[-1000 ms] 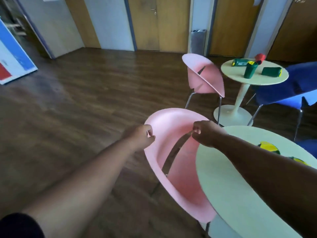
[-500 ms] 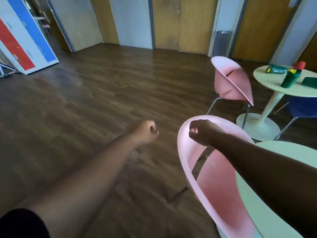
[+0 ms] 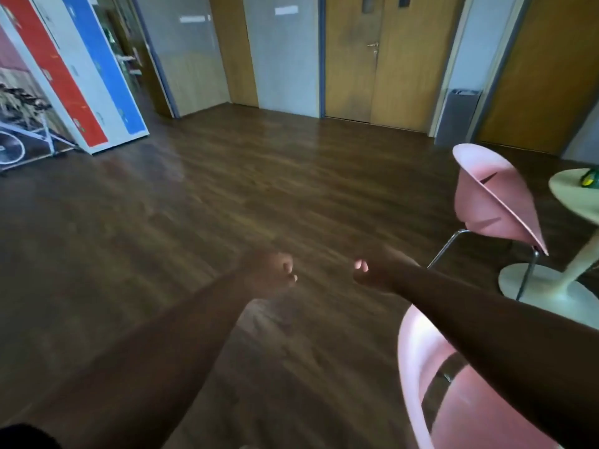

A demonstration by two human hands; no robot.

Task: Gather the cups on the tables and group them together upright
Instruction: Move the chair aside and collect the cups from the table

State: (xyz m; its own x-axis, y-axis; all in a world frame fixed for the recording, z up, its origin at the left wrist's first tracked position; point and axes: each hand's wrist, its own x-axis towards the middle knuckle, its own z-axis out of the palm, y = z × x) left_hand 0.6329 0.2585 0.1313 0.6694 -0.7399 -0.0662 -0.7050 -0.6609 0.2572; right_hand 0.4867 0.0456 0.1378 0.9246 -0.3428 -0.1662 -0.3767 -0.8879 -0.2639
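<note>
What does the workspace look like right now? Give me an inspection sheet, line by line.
Surface: only the edge of one round pale table shows at far right; the dark wooden floor fills most of the view.
Job's things: one green and yellow item lies on that table at the frame edge, too cropped to confirm as a cup; no other cups seen.
Clutter: nothing seen.
Grippers: left hand and right hand are held out over the floor, fingers curled, holding nothing.
Cables: nothing seen.
Surroundings: near pink chair under the right forearm, far pink chair beside the table, wooden doors, grey bin, red, white and blue panel at left.
</note>
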